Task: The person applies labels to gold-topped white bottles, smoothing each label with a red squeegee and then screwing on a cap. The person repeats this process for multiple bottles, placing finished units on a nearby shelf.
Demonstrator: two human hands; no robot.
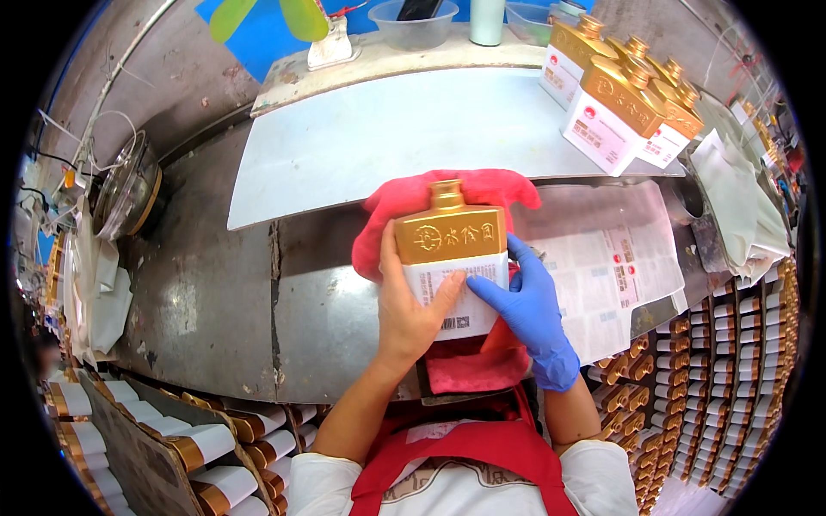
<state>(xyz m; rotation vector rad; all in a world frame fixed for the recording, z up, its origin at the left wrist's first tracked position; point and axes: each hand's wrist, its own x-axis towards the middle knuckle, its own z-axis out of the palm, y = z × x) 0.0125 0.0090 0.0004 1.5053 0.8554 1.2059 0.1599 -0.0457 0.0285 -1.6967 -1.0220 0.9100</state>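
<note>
A flat bottle [453, 238] with a gold top half, a short gold neck and a white printed lower half is held upright in front of me. My bare left hand [409, 301] grips its left side, the thumb lying across the white part. On the other side, my right hand [532, 314], in a blue rubber glove, holds the edge with its thumb on the front. Behind and under the bottle lies a red cloth [376, 225]. A sheet of printed labels [594, 258] rests on the bench to the right.
Several similar bottles [615, 112] stand at the back right of a pale board [379, 129]. A clear bowl [414, 30], a pale green cup [487, 21] and a small fan [331, 39] line the back. Racks of bottles [723, 370] fill both lower sides around the metal bench [198, 301].
</note>
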